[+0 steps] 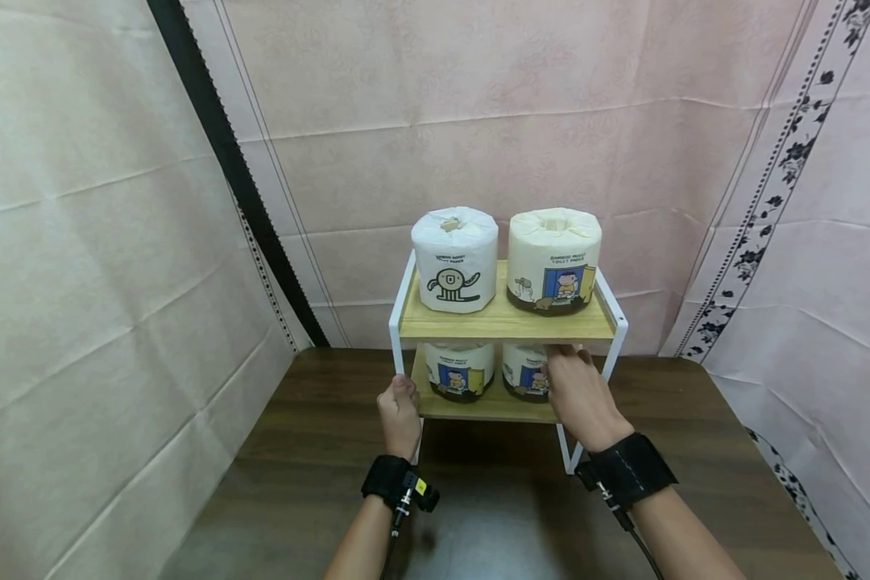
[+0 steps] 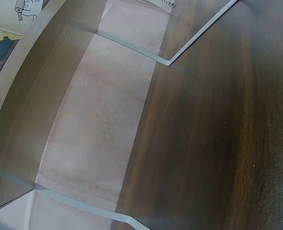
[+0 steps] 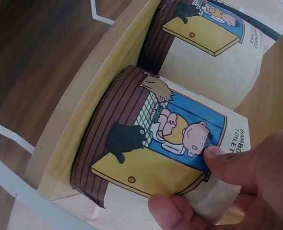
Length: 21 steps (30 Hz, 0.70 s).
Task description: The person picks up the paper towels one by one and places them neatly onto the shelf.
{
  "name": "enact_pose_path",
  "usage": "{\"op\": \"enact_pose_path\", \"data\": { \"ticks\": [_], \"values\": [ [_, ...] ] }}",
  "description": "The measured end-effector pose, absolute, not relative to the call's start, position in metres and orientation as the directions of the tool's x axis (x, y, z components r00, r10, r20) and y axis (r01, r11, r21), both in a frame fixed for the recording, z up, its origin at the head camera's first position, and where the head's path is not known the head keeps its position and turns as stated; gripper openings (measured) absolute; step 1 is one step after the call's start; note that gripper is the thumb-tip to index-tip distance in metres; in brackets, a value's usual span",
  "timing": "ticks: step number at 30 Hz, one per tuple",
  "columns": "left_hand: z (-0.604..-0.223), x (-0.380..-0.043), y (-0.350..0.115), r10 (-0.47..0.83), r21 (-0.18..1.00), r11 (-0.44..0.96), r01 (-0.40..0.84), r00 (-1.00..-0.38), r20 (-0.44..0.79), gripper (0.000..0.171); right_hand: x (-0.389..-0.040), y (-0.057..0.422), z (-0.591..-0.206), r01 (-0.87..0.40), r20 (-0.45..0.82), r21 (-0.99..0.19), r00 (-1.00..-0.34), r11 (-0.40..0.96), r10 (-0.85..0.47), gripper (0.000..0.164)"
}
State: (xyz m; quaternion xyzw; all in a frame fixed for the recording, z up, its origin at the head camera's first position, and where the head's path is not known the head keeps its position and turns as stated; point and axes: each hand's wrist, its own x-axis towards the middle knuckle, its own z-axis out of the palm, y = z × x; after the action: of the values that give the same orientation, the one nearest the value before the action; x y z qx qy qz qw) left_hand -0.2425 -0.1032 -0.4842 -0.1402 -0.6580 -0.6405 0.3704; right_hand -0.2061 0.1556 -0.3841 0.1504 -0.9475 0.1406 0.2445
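A two-tier rack with wooden boards (image 1: 503, 324) and a white metal frame (image 1: 396, 346) stands on the table. My left hand (image 1: 400, 412) grips its frame at the left side, beside the lower board (image 1: 486, 410); the left wrist view does not show the hand. On the lower board are two wrapped toilet paper rolls, a left one (image 1: 453, 362) and a right one (image 1: 525, 354). At the right one, my right hand (image 1: 583, 393) holds the wrapper's side, thumb (image 3: 228, 165) against the printed front. Part of that roll is hidden behind the hand.
On the upper board stand a white toilet paper roll (image 1: 445, 250) at left and a cream one (image 1: 551, 242) at right. The dark wooden table (image 1: 297, 475) extends around the rack. Pale cloth (image 1: 435, 153) hangs behind and at both sides.
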Motion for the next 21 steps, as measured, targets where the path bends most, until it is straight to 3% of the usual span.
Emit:
{"op": "enact_pose_path", "data": {
  "ticks": [12, 21],
  "values": [
    [-0.486, -0.246, -0.101, -0.302, 0.734, 0.137, 0.665, -0.678, 0.67, 0.045, -0.204, 0.156, -0.383, -0.336, 0.497, -0.204, -0.845, 0.92, -0.198, 0.054],
    [-0.487, -0.245, -0.103, -0.293, 0.734, 0.148, 0.662, -0.68, 0.672, 0.044, -0.203, 0.154, -0.386, -0.327, 0.527, -0.161, -0.826, 0.931, -0.199, 0.03]
  ]
}}
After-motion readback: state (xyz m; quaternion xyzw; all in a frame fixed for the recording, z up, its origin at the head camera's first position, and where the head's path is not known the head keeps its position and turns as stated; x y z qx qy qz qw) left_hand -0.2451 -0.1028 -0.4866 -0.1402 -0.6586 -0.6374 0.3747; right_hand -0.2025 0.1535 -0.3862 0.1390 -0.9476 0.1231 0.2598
